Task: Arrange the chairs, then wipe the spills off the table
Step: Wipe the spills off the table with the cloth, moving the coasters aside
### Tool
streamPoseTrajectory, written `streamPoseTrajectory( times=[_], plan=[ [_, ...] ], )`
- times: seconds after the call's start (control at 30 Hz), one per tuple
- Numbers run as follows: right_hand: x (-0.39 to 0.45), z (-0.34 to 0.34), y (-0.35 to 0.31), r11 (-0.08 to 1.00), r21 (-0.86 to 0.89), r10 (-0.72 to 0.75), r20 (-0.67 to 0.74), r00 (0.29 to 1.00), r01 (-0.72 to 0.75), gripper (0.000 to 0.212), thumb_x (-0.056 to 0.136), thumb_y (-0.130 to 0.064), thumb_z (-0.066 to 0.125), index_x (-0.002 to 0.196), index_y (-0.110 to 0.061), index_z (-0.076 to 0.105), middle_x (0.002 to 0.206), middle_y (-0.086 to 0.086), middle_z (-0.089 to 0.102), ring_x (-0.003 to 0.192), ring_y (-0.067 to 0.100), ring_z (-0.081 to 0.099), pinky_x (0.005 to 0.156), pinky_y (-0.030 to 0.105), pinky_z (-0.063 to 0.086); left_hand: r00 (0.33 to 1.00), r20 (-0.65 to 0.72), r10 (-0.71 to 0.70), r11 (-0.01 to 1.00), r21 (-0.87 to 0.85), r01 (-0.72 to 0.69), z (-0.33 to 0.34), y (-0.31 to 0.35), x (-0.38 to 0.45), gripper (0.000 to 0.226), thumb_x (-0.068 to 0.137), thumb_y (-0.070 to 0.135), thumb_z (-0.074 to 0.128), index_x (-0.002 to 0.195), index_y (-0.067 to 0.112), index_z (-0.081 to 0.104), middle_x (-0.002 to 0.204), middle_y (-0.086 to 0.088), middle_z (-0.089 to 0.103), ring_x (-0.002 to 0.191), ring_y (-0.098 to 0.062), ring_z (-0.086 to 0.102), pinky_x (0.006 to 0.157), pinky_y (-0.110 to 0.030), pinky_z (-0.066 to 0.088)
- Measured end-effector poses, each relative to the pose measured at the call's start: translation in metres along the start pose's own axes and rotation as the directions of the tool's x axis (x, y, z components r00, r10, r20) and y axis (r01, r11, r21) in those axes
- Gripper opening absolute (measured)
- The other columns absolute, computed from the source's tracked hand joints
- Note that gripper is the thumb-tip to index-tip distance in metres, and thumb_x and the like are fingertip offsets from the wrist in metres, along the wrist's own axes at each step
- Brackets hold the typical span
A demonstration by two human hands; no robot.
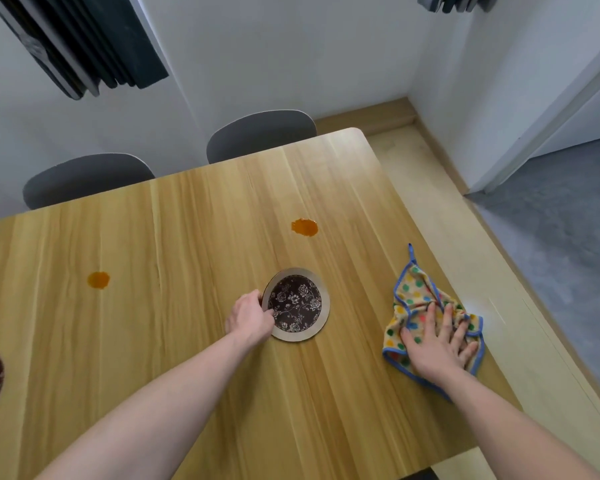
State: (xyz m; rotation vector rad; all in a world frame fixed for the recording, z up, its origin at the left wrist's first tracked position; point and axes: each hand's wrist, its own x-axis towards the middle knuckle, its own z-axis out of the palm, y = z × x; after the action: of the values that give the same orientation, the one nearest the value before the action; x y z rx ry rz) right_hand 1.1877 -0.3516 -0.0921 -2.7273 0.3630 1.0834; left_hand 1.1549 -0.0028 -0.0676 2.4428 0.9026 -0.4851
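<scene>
a person leans over a wooden counter (pixel 194 341). the left hand (pixel 249 317) pinches the rim of a floral plate (pixel 297 304) mid-counter. the right hand (pixel 437 344) lies flat, fingers spread, on a dotted cloth (pixel 416 299) near the right edge. two orange spills (pixel 304 227) (pixel 98 280) remain toward the far edge, where two grey chairs (pixel 260 135) (pixel 87 178) sit tucked. best to lift the plate clear, then press the cloth across each spill.
</scene>
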Motion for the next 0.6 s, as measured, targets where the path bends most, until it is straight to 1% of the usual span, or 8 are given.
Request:
streamPoseTrajectory(
  times=[0.07, 0.1, 0.13, 0.2, 0.3, 0.37, 0.47, 0.6],
  plan=[
    [0.008, -0.009, -0.007, 1.0, 0.007, 0.004, -0.004, 1.0, -0.004, 0.091, 0.095, -0.077, 0.025, 0.158, -0.034, -0.024, 0.16, -0.002, -0.044, 0.15, 0.036, -0.034, 0.119, 0.062, -0.016, 0.998, -0.045, 0.043, 0.992, -0.116, -0.048, -0.007, -0.018, -0.002, 0.015, 0.093, 0.032, 0.064, 0.107, 0.026, 0.065, 0.109, 0.006, 0.069, 0.101, -0.024, 0.064, 0.087, -0.035, 0.052],
    [0.011, -0.013, -0.011, 1.0, 0.009, 0.01, -0.007, 1.0, -0.01, 0.09, 0.095, -0.076, 0.025, 0.159, -0.034, -0.023, 0.16, -0.002, -0.043, 0.15, 0.036, -0.034, 0.12, 0.063, -0.015, 0.997, -0.067, 0.045, 0.98, -0.191, -0.057, -0.013, -0.027, -0.002, 0.009, 0.093, 0.03, 0.064, 0.1, 0.025, 0.065, 0.101, 0.007, 0.071, 0.095, -0.023, 0.066, 0.085, -0.036, 0.054],
    [0.013, -0.016, -0.017, 1.0, 0.012, 0.021, -0.008, 1.0, -0.021, 0.089, 0.096, -0.075, 0.024, 0.159, -0.034, -0.022, 0.16, -0.002, -0.043, 0.15, 0.037, -0.034, 0.12, 0.064, -0.014, 0.996, -0.084, 0.03, 0.967, -0.252, -0.05, -0.02, -0.036, -0.001, 0.006, 0.093, 0.029, 0.064, 0.097, 0.025, 0.064, 0.093, 0.008, 0.072, 0.089, -0.023, 0.067, 0.083, -0.036, 0.055],
    [0.016, -0.017, -0.029, 0.999, 0.012, 0.036, -0.009, 0.999, -0.036, 0.085, 0.098, -0.073, 0.022, 0.159, -0.035, -0.022, 0.161, 0.0, -0.043, 0.15, 0.038, -0.032, 0.12, 0.066, -0.012, 0.994, -0.094, -0.046, 0.95, -0.311, 0.015, -0.037, -0.058, 0.005, 0.006, 0.093, 0.029, 0.064, 0.091, 0.023, 0.064, 0.082, 0.007, 0.072, 0.082, -0.024, 0.068, 0.08, -0.037, 0.055],
    [0.015, -0.011, -0.048, 1.0, -0.019, 0.009, -0.02, 1.0, -0.01, 0.079, 0.099, -0.069, 0.019, 0.159, -0.037, -0.021, 0.162, 0.0, -0.041, 0.151, 0.039, -0.03, 0.119, 0.068, -0.01, 0.981, -0.045, -0.19, 0.918, -0.362, 0.161, -0.054, -0.098, 0.024, 0.01, 0.086, 0.029, 0.066, 0.082, 0.02, 0.064, 0.077, 0.004, 0.074, 0.078, -0.027, 0.072, 0.077, -0.04, 0.059],
    [0.008, -0.003, -0.062, 0.998, -0.057, -0.039, -0.024, 0.999, 0.038, 0.077, 0.101, -0.066, 0.019, 0.159, -0.037, -0.021, 0.162, 0.0, -0.04, 0.151, 0.039, -0.029, 0.119, 0.068, -0.01, 0.968, -0.023, -0.251, 0.9, -0.372, 0.225, -0.06, -0.118, 0.032, 0.013, 0.083, 0.03, 0.067, 0.081, 0.017, 0.064, 0.075, 0.001, 0.074, 0.076, -0.028, 0.073, 0.076, -0.042, 0.06],
    [-0.013, 0.018, -0.088, 0.983, -0.109, -0.152, -0.023, 0.988, 0.148, 0.076, 0.102, -0.064, 0.019, 0.158, -0.036, -0.024, 0.161, 0.0, -0.041, 0.151, 0.039, -0.031, 0.118, 0.068, -0.013, 0.957, -0.038, -0.289, 0.906, -0.332, 0.261, -0.071, -0.138, 0.029, 0.013, 0.085, 0.029, 0.064, 0.081, 0.016, 0.064, 0.074, 0.0, 0.074, 0.078, -0.031, 0.072, 0.079, -0.036, 0.056],
    [-0.053, 0.056, -0.126, 0.942, -0.13, -0.309, 0.024, 0.951, 0.309, 0.076, 0.102, -0.062, 0.017, 0.153, -0.035, -0.031, 0.156, 0.0, -0.049, 0.146, 0.039, -0.039, 0.115, 0.068, -0.021, 0.959, -0.042, -0.279, 0.919, -0.302, 0.254, -0.077, -0.157, 0.012, 0.01, 0.087, 0.026, 0.063, 0.079, 0.02, 0.064, 0.074, 0.004, 0.072, 0.083, -0.028, 0.067, 0.074, -0.032, 0.051]
  ],
)
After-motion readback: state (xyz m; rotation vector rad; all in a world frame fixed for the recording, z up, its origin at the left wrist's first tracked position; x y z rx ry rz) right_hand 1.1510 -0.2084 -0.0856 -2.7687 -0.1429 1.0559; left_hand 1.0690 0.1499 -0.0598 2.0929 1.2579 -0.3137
